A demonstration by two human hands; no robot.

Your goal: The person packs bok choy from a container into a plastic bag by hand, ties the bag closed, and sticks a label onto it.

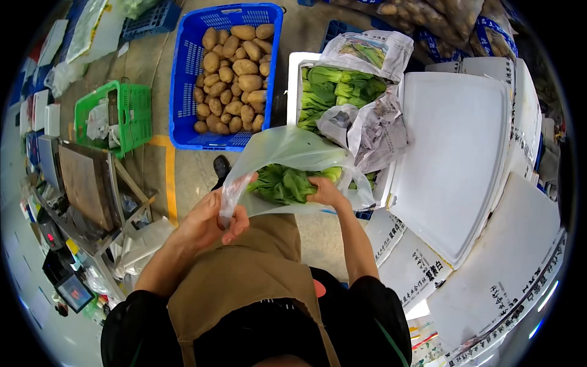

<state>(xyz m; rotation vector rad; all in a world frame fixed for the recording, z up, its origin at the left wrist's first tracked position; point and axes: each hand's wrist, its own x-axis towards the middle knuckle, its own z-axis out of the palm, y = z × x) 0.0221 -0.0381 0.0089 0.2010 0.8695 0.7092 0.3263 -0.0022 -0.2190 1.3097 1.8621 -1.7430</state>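
My left hand point(221, 215) pinches the rim of a clear plastic bag point(293, 147), which spreads wide in front of my apron. Inside the bag's mouth lies a bunch of leafy greens point(282, 185) resembling bok choy. My right hand point(326, 192) grips the pale stem end of that bunch, with the fingertips partly hidden by the leaves. Just beyond the bag, a white foam box point(294, 92) holds more of these greens point(342, 85). Crumpled newspaper point(382, 131) covers part of them.
A blue crate point(176, 116) of potatoes point(235, 79) stands ahead on the floor. To the right are a white foam lid point(452, 165) and stacked white boxes point(507, 263). A green basket point(134, 116) and a metal-framed stand point(92, 183) are at left.
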